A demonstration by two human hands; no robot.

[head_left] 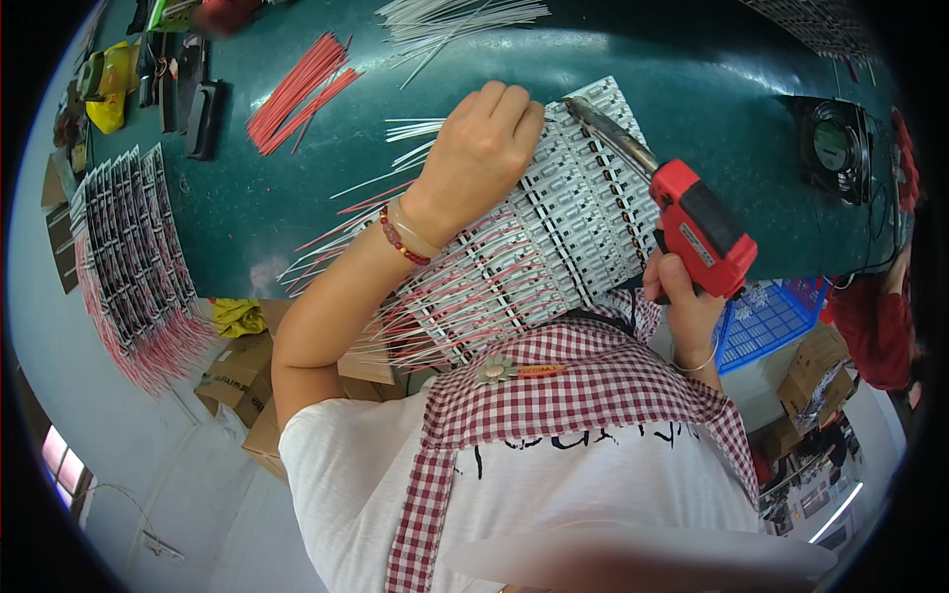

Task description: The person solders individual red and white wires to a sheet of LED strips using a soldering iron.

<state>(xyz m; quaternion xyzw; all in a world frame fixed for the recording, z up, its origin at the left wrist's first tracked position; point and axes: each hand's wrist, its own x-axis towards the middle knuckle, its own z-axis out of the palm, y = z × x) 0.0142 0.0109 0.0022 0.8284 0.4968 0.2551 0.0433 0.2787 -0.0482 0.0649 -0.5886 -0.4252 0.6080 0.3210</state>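
Note:
My right hand (684, 308) grips a red and black soldering gun (700, 222). The gun's metal nose reaches up and left to the far part of a panel of small circuit boards (593, 188). Over the panel's left side, my left hand (481, 158) is closed, knuckles up, its fingertips near the gun's tip. Whatever those fingers pinch is hidden beneath them. Red and white wires (445, 296) run in rows along the panel and stick out past its left edge. The panel lies tilted at the table's near edge, against my checked apron.
On the green table (732, 128) lie red wires (300, 94) and white wires (455, 20). More wired panels (133, 247) hang over the left edge, near a black tool (205, 119). A black fan-like device (835, 148) stands at right, above a blue basket (776, 321).

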